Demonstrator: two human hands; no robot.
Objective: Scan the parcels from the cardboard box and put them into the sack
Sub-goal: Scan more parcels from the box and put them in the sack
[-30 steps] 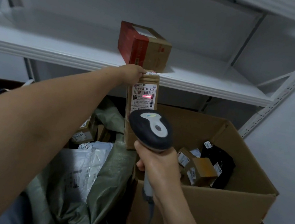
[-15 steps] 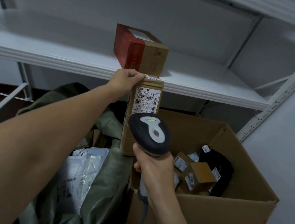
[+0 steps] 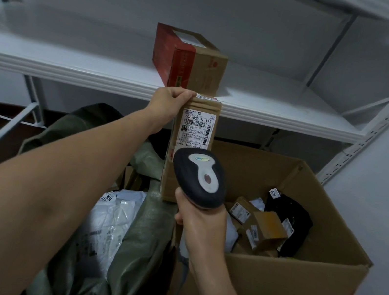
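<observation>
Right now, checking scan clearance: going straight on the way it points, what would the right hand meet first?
Likely the tall parcel that the left hand holds upright, on its labelled face; the scanner in the right hand would touch first. Depth is unclear.

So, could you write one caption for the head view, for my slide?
The left hand holds a labelled parcel upright while the right hand aims a barcode scanner at it.

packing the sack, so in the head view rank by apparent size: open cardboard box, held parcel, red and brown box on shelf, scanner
1. open cardboard box
2. held parcel and red and brown box: look alike, shelf one farther back, unranked
3. barcode scanner, smallest though nearest
</observation>
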